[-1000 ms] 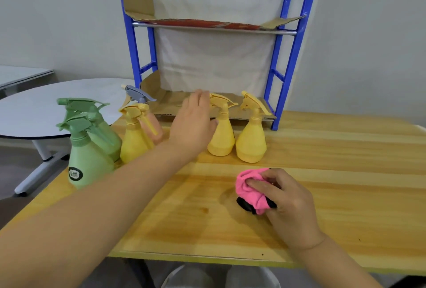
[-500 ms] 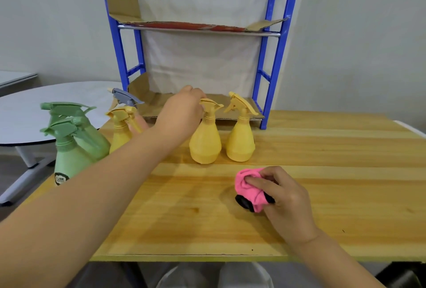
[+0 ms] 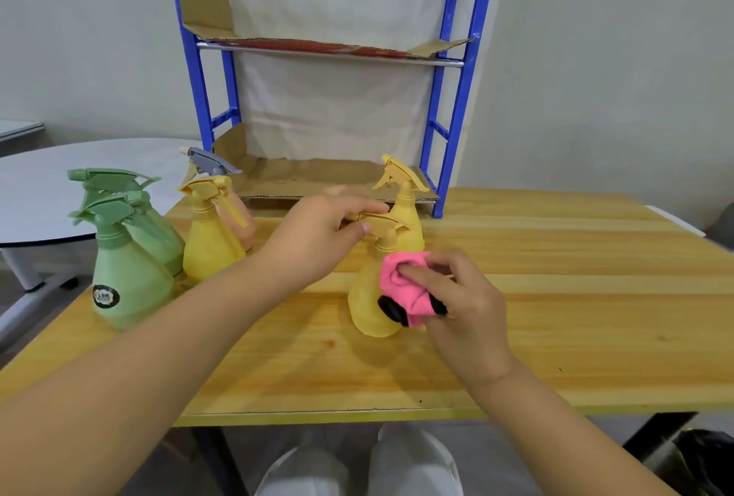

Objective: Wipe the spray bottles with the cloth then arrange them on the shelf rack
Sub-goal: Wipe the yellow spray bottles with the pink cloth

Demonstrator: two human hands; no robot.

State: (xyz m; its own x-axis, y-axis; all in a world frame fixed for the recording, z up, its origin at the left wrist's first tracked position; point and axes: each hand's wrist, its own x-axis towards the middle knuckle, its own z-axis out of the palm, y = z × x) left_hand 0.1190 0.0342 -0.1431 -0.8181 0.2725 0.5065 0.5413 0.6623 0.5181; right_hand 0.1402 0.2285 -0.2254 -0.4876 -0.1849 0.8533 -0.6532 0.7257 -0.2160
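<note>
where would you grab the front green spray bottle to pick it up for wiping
Take the front green spray bottle by its narrow neck just under the trigger head, coming from above and its right. It stands upright, the body flares wide below, and another green bottle crowds it behind.

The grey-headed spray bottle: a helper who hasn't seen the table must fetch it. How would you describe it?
Find the blue shelf rack on the wooden table. At its left foot stands a bottle cluster; the grey-headed spray bottle is rearmost. Its body is peach-pink; neighbours are all yellow or green.
</note>
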